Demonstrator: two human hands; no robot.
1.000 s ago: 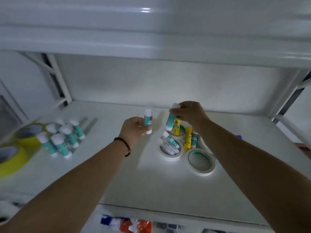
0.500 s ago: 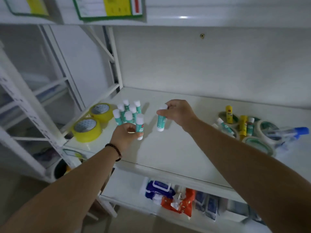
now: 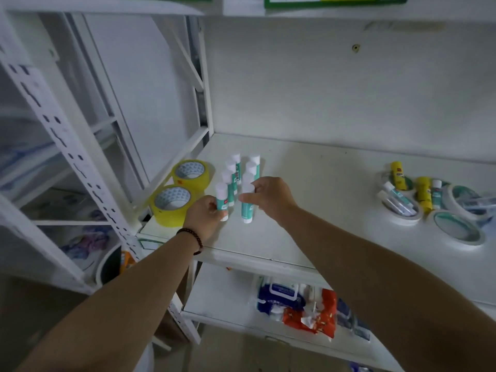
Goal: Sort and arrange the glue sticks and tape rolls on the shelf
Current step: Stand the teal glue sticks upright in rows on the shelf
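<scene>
My left hand (image 3: 205, 216) grips a teal glue stick with a white cap (image 3: 221, 200), upright on the white shelf (image 3: 316, 210). My right hand (image 3: 269, 197) holds a second teal glue stick (image 3: 247, 210) upright beside it. Both stand at the front of two rows of upright teal glue sticks (image 3: 243, 167). Two yellow tape rolls (image 3: 171, 204) lie to the left of the rows. At the right lie white tape rolls (image 3: 457, 229) with yellow glue sticks (image 3: 398, 171) and more teal sticks (image 3: 398, 197) on and among them.
A perforated white upright (image 3: 67, 146) and diagonal braces bound the shelf at the left. The upper shelf's edge (image 3: 241, 6) carries green-framed labels. The lower shelf (image 3: 220, 296) holds blue and red packets (image 3: 298, 307). A round bin (image 3: 108, 267) stands at lower left.
Both hands carried their glue sticks left from the tape pile to the rows and lowered them onto the shelf. The camera swung left and down.
</scene>
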